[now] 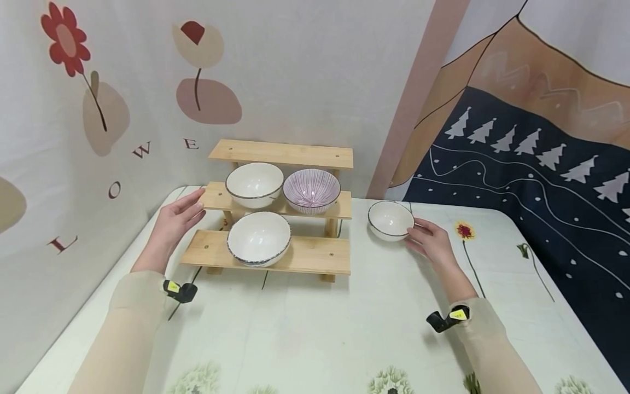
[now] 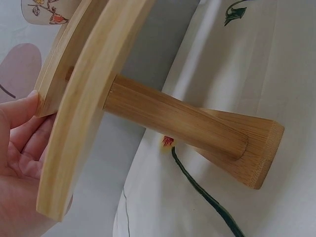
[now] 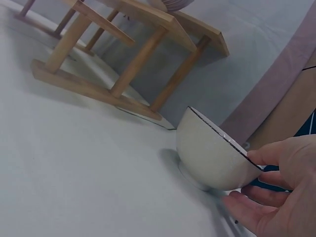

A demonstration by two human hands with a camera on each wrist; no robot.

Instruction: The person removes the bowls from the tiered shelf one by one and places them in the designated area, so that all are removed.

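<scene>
At the right, my right hand (image 1: 432,243) pinches the rim of a small white bowl (image 1: 390,219) with a dark edge. The thumb is at the rim, with fingers below and outside the wall; the bowl's foot (image 3: 195,180) is right at the tabletop. My left hand (image 1: 177,221) is at the left end of the three-tier wooden stand (image 1: 315,254), fingers extended toward the middle board. In the left wrist view its thumb (image 2: 22,108) lies at a board's edge, other fingers partly hidden behind wood.
On the stand's middle board are a white bowl (image 1: 254,185) and a purple-striped bowl (image 1: 311,190). Another white bowl (image 1: 259,238) with a dark speckled rim stands on the lowest board. A printed cloth covers the table (image 1: 305,328); hanging fabric (image 1: 305,71) rises behind.
</scene>
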